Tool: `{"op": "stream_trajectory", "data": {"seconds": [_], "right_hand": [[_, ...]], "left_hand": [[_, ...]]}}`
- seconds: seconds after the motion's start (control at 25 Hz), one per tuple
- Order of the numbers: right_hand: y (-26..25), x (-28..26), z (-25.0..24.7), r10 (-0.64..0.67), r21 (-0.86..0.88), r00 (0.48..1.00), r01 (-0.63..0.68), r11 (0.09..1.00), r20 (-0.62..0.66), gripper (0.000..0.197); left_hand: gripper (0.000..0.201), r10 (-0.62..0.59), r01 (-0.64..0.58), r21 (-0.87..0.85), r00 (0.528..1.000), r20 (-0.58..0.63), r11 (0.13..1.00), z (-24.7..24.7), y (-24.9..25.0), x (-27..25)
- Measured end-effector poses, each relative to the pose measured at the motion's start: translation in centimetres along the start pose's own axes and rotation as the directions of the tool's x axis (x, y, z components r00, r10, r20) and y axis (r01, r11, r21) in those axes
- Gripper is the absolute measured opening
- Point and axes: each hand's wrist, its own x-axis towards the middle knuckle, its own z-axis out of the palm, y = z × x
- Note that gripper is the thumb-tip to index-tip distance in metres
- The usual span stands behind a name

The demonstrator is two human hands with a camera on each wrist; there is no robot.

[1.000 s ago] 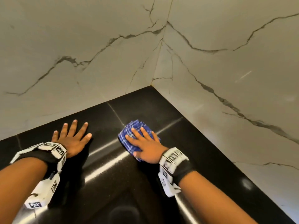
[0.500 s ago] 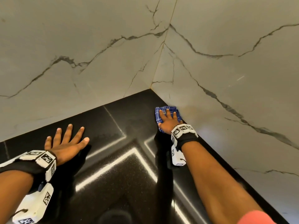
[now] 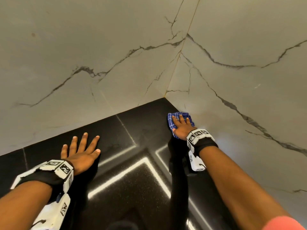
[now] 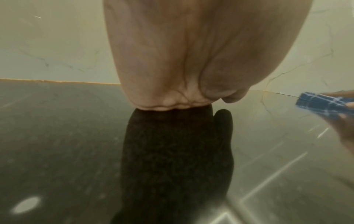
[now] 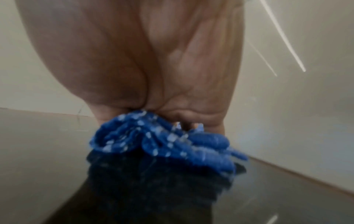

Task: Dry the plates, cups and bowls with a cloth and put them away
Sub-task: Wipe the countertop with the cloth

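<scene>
- Blue checked cloth (image 3: pixel 180 121) bunched on black counter (image 3: pixel 132 163), near the corner, just beside the right-side wall (image 3: pixel 240 97).
- Right hand (image 3: pixel 181 128) flat on cloth, fingers straight, pressing, not clenched.
- Left hand (image 3: pixel 82 152) spread flat on bare counter, well apart, grasping nothing.
- Glossy black stone, bright light strips reflected.
- Pale grey-veined marble walls meeting in corner.

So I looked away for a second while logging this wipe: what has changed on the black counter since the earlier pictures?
The right hand slid the blue checked cloth away from the middle of the glossy black counter toward the far corner, up against the right-hand marble wall; most of that travel came early. It presses the cloth with straight fingers, as before. The left hand stayed flat and spread on the counter.
</scene>
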Motion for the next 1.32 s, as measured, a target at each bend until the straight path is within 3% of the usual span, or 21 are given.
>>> {"op": "stream_trajectory", "data": {"seconds": [0.08, 0.2, 0.28, 0.36, 0.44, 0.56, 0.68, 0.88, 1.0, 1.08, 1.2, 1.32], "right_hand": [[-3.1, 1.2, -0.7, -0.031, -0.029, 0.999, 0.030, 0.999, -0.021, 0.061], [-7.0, -0.6, 0.0, -0.251, -0.135, 0.968, 0.249, 0.959, 0.003, 0.061], [-7.5, -4.1, 2.2, -0.452, -0.175, 0.889, 0.458, 0.871, 0.076, 0.062], [-5.7, -6.5, 3.2, -0.555, -0.125, 0.823, 0.568, 0.814, 0.121, 0.064], [-2.8, -5.6, 2.3, -0.511, -0.079, 0.855, 0.517, 0.852, 0.093, 0.067], [-0.3, -1.2, -0.5, -0.268, -0.052, 0.963, 0.269, 0.962, 0.027, 0.068], [-2.8, 4.2, -2.7, -0.113, -0.015, 0.992, 0.113, 0.994, -0.055, 0.065], [-8.7, 7.9, -4.3, -0.028, 0.027, 0.991, 0.031, 0.999, -0.131, 0.059], [-10.4, 6.1, -3.6, -0.159, -0.025, 0.984, 0.157, 0.987, -0.085, 0.057], [-12.9, 2.6, -2.1, -0.318, -0.079, 0.943, 0.311, 0.947, -0.097, 0.055], [-16.9, -1.6, 0.2, -0.593, -0.147, 0.805, 0.587, 0.796, 0.011, 0.051], [-15.4, -0.7, -0.9, -0.666, -0.044, 0.728, 0.680, 0.732, 0.160, 0.062]], "left_hand": [[0.053, -0.001, 0.001, 0.000, 1.000, 0.008, 1.000, 0.0, 0.3, -0.1], [0.052, -0.009, 0.009, -0.038, 1.000, 0.000, 0.999, -0.3, -0.1, -0.2], [0.052, 0.000, 0.000, -0.052, 1.000, 0.001, 0.999, -0.5, -0.1, -0.4], [0.053, 0.017, -0.017, -0.047, 1.000, 0.003, 0.999, -0.4, -0.1, -0.4], [0.055, 0.018, -0.018, -0.039, 1.000, 0.013, 0.999, -0.3, 0.0, -0.6], [0.057, 0.023, -0.022, -0.034, 0.999, 0.026, 0.999, -0.4, -0.1, -0.4], [0.058, 0.034, -0.032, -0.038, 0.998, 0.047, 0.999, -0.2, -0.2, -0.3], [0.058, 0.027, -0.025, -0.031, 0.998, 0.064, 0.999, -0.5, -0.5, 0.4], [0.057, 0.016, -0.011, -0.049, 0.996, 0.092, 0.999, -0.5, -0.6, 0.7], [0.057, 0.015, -0.013, -0.033, 0.998, 0.064, 0.999, -0.2, -0.7, 0.8], [0.055, 0.024, -0.023, -0.049, 0.999, 0.027, 0.999, -0.2, -0.5, 0.3], [0.053, 0.029, -0.028, -0.096, 0.999, 0.013, 0.995, -0.4, -0.5, -0.1]]}}
